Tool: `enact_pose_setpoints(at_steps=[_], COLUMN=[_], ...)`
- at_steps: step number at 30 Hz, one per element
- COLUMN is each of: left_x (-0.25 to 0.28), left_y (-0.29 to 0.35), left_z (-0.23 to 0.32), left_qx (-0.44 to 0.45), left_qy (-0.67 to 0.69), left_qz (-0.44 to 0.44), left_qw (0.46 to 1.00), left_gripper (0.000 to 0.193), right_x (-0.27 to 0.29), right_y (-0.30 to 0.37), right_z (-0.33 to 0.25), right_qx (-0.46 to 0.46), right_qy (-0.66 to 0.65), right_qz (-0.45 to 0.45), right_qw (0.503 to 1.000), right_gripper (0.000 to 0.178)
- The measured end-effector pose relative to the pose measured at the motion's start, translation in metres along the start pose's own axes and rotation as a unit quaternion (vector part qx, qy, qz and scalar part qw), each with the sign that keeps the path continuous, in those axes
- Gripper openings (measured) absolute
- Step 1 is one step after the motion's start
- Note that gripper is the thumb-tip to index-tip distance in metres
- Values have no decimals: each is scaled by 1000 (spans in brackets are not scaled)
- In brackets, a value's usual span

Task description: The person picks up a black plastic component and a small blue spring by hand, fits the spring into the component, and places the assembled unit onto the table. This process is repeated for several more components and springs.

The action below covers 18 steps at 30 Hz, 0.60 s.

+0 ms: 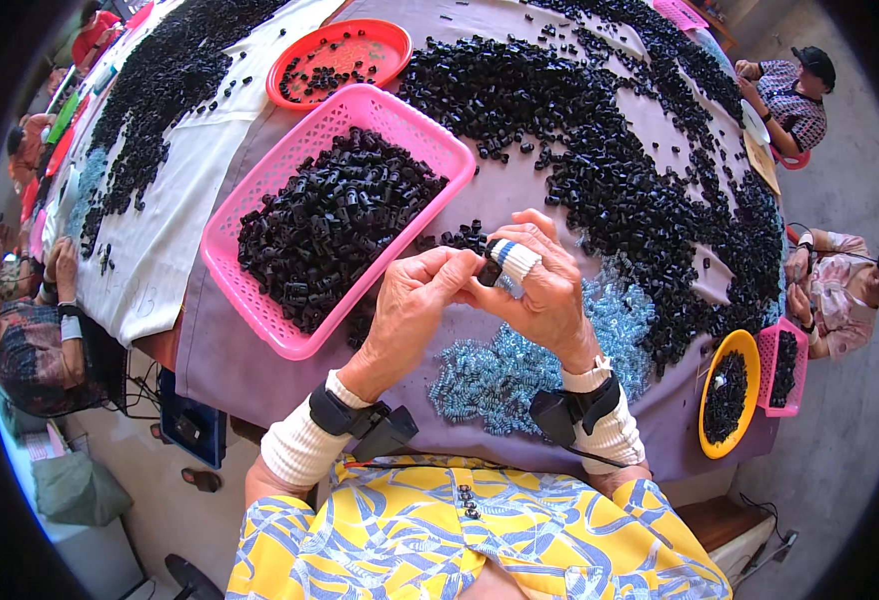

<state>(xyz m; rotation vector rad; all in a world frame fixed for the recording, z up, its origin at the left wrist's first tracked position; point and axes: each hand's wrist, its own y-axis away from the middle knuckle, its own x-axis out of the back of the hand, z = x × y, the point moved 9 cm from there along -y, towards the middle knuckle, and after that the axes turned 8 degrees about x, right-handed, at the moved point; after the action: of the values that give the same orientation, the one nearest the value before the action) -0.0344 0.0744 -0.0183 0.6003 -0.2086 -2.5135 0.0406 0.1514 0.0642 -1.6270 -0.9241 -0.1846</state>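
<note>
My left hand (408,310) and my right hand (550,300) meet above the table, fingertips pinched together on a small black plastic piece (490,270). The fingers partly cover it, so its exact shape is hidden. A white cloth band with blue stripes (516,258) wraps one finger of the right hand. Beneath and beside that hand spreads a heap of small pale blue coil springs (490,385). Left of my hands stands a pink perforated basket (260,312), filled with black plastic pieces (335,225). A few more black pieces (468,238) lie just behind my fingers.
Large heaps of black parts (620,190) cover the table's far and right side. A red tray (400,45) stands behind the basket. At right are a yellow tray (712,440) and a smaller pink basket (795,385). Other people sit along both sides.
</note>
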Motion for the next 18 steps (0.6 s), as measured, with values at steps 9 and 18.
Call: enact_pose_setpoints(at_steps=[9,18], left_x=[-1,112], left_y=[0,16], left_z=[-6,37], left_qx=[26,-116], left_qy=[48,198], left_qz=[-36,155], left_qw=[998,961], left_gripper=[21,36], right_x=[-8,4], right_y=[-5,23], right_z=[1,59], right_qx=[13,-133], right_qy=[19,65], right_qz=[-86,-110], right_qw=[996,983], right_gripper=[34,25])
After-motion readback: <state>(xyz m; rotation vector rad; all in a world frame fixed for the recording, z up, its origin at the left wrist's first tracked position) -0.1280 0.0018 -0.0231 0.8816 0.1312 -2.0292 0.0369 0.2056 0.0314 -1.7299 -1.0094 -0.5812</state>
